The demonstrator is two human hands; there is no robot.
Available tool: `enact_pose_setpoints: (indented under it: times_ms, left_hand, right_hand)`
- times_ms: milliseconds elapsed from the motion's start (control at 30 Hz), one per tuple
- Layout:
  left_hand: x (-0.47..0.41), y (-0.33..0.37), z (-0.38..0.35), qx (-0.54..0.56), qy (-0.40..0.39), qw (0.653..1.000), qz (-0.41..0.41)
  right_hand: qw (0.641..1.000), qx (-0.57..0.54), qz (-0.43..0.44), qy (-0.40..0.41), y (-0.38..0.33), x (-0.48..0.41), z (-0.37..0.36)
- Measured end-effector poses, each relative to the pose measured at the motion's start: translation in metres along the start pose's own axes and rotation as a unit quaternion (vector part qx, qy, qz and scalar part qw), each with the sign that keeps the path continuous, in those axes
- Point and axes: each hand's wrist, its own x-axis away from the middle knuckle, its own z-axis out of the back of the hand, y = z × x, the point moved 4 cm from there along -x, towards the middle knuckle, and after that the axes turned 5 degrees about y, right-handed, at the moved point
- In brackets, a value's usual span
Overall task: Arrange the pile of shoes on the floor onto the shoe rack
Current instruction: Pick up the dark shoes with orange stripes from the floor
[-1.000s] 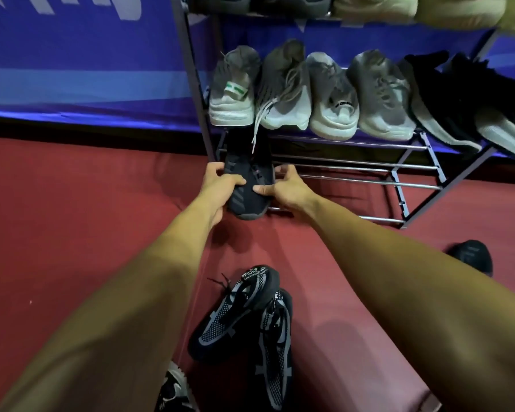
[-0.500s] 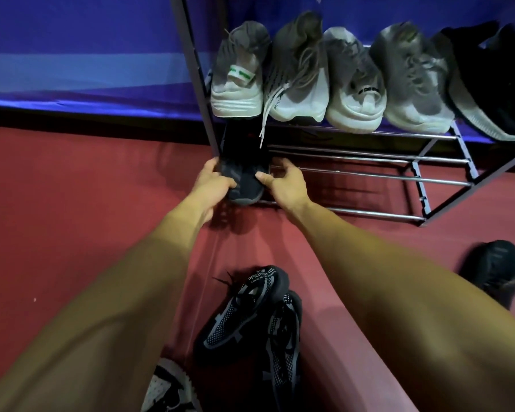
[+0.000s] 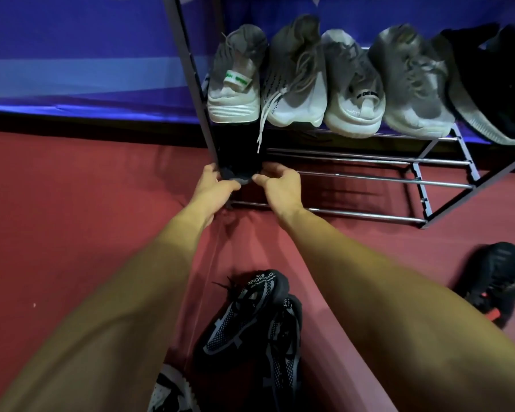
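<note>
The dark shoe [image 3: 239,169] sits just above the middle of the frame, at the left end of the lowest tier of the shoe rack [image 3: 369,179], toe pushed in under the grey trainers [image 3: 295,81] on the tier above, so that only its heel shows. The left hand [image 3: 213,190] and the right hand [image 3: 280,188] pinch that heel from either side, thumbs and fingertips curled in on it; the left fingers lie right at the rack's upright post [image 3: 191,72], and whether they also touch it cannot be told. The shoe looks light, with a soft upper and a bendy rubber sole, so the heel and the sole edge seem the firmest places to hold; squeezing the upper would probably just fold it. The tier is only thin bars, so a limp toe could dip between them unless the sole lies flat across two. A white lace [image 3: 266,120] dangles over it and might snag. Lower in the frame, a pair of black mesh shoes [image 3: 244,316] and, at the right, a black shoe [image 3: 497,281] wait on the red floor [image 3: 72,218]
</note>
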Motion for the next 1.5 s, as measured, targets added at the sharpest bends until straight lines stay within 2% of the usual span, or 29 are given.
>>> enact_pose_setpoints:
  times_ms: [100, 167, 267, 433, 567, 800, 933, 1200, 1333, 1500]
  left_hand:
    - [0.003, -0.002, -0.001, -0.034, 0.017, 0.999, 0.001]
    - [0.010, 0.001, -0.003, -0.035, 0.040, 0.999, 0.011]
    - [0.021, -0.005, -0.004, -0.093, 0.075, 0.992, 0.033]
    - [0.047, -0.018, -0.037, -0.184, -0.040, 0.982, 0.018]
    - [0.076, -0.012, -0.082, -0.276, -0.120, 0.953, -0.030]
    - [0.136, -0.011, -0.209, -0.336, -0.257, 0.900, -0.109]
    - [0.158, -0.023, -0.271, -0.361, -0.300, 0.873, -0.130]
    - [0.199, -0.069, -0.389, -0.398, -0.390, 0.819, -0.140]
    - [0.219, -0.092, -0.431, -0.405, -0.427, 0.798, -0.130]
    - [0.236, -0.108, -0.453, -0.384, -0.459, 0.793, -0.117]
  right_hand:
    - [0.999, 0.031, 0.007, -0.027, 0.000, 0.000, -0.002]
    - [0.996, 0.079, 0.017, -0.047, 0.000, 0.002, -0.001]
    - [0.983, 0.167, 0.032, -0.075, -0.004, 0.013, 0.010]
    - [0.949, 0.298, 0.056, -0.092, -0.002, 0.029, 0.067]
    - [0.935, 0.351, 0.034, -0.049, 0.008, 0.043, 0.148]
    - [0.921, 0.386, -0.050, 0.020, 0.056, 0.065, 0.294]
    - [0.913, 0.390, -0.113, 0.043, 0.100, 0.074, 0.361]
    - [0.881, 0.429, -0.172, 0.099, 0.159, 0.061, 0.434]
    - [0.884, 0.381, -0.223, 0.152, 0.190, 0.064, 0.475]
    - [0.905, 0.311, -0.246, 0.152, 0.221, 0.071, 0.491]
